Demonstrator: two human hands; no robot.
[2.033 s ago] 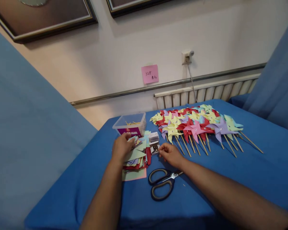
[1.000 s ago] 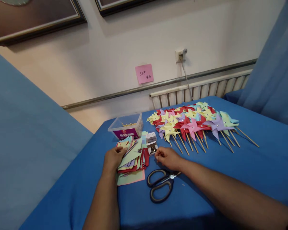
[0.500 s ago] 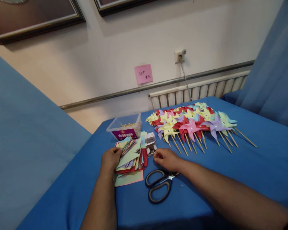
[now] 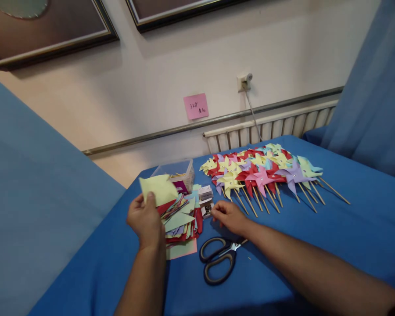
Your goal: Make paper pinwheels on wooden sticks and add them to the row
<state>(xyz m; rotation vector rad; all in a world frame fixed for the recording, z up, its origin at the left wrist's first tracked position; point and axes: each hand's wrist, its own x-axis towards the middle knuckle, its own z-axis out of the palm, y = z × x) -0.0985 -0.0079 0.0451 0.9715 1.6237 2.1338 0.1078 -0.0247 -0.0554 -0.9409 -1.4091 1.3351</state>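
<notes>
My left hand grips a pale yellow paper piece, thumb on its near face, raised over the left side of a pile of cut coloured papers. Red paper shows just beneath the raised piece. At the edge of a small white box of metal pins, my right hand is closed in a pinch. Whatever its fingertips hold is too small to make out. A pair of dark-handled scissors lies just in front of the right hand, its blades partly under the wrist.
Behind the papers stands a clear plastic tub of thin sticks. Another small white box sits behind the pin box. Many finished paper pinwheels lie on the blue tablecloth at the right. A radiator runs along the wall.
My left hand has lifted the pale yellow paper up off the pile, now partly covering the tub. The right hand stays by the pin box, moved only slightly.
</notes>
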